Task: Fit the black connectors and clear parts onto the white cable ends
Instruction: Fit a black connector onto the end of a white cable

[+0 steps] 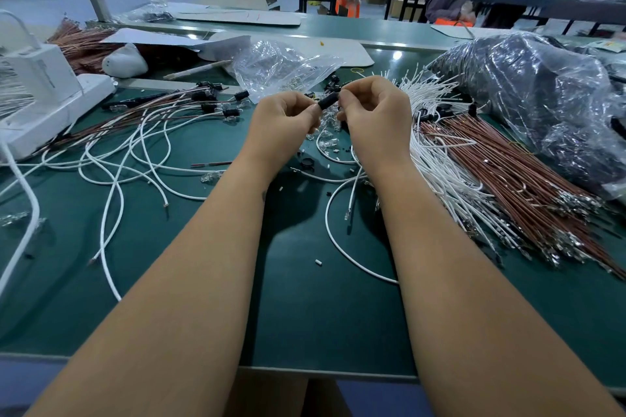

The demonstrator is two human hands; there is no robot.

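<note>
Just above the middle of the frame, my left hand (286, 115) and right hand (374, 112) are drawn close together, both pinching one black connector (328, 100) that bridges the gap between my fingertips. To do this step well, I judge I should keep the connector steady with one hand, line the cable end up straight with its opening, and push along its axis rather than at an angle.

Whether a white cable (330, 230) is already seated in it I cannot tell; my fingers cover both ends. A loose one curls on the green table (321, 315) below my wrists, possibly the one I am fitting. Clear parts (325, 139) lie scattered beneath my hands, half hidden and hard to count. More white cables (440, 159) fan out at centre right.
</note>
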